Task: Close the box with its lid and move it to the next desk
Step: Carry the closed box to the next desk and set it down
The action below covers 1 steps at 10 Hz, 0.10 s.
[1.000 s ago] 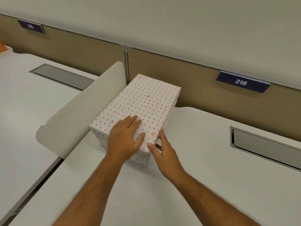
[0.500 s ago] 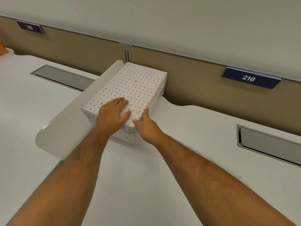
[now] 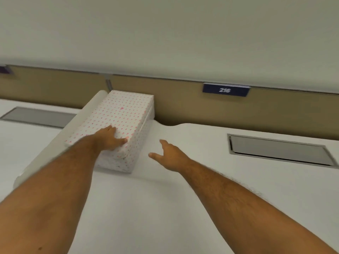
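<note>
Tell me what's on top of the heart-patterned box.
Its lid is on, with the left hand resting flat on the near end. The right hand is off it. The lid hides the contents.

One box (image 3: 117,123), two hands (image 3: 110,137), two desks (image 3: 165,208).

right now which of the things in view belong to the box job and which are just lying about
Part of the job:
- box, lid already on
- left hand, flat on the lid
- right hand, open, off the box
- desk under the box
- next desk, past the divider

Just there:
- sign 216
- cable hatch
- back panel
</note>
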### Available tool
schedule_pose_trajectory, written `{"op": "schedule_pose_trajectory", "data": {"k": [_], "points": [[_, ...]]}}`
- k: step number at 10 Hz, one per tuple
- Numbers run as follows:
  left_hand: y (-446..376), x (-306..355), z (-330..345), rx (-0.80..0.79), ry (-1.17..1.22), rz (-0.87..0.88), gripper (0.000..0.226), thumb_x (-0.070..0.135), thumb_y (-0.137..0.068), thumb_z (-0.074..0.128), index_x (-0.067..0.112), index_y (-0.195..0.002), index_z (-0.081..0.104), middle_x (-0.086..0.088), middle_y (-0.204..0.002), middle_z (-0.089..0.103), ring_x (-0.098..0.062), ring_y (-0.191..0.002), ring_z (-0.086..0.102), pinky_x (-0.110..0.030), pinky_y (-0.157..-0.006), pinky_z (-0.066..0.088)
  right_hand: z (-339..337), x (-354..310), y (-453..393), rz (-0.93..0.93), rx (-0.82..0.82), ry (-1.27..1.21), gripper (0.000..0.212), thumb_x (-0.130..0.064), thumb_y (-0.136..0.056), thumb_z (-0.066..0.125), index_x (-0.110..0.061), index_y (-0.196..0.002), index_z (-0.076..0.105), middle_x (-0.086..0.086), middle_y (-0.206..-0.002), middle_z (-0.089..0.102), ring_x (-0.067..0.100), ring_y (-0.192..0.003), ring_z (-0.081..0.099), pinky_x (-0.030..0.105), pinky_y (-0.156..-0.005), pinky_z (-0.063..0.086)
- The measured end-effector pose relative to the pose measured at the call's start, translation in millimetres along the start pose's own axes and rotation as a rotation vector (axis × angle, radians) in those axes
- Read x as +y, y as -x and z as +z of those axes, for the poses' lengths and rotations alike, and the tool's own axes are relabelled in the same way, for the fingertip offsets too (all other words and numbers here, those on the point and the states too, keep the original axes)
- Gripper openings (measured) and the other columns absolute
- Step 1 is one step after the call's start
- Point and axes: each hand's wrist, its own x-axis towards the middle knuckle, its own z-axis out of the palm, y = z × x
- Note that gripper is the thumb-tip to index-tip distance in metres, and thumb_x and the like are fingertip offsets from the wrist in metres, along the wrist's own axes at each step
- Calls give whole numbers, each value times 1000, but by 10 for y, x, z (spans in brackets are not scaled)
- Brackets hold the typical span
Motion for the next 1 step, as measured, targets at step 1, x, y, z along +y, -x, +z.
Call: {"op": "schedule_pose_trajectory", "data": {"k": [1], "points": [[109, 209, -38, 95, -41, 3, 98, 69, -91, 62, 12, -164, 29, -12, -172, 29, -35, -155, 32, -55, -123, 32, -232, 170, 285, 2, 34, 42, 101, -75, -96, 57, -20, -173, 21, 8, -178, 34, 31, -160, 39, 50, -126, 39]]}}
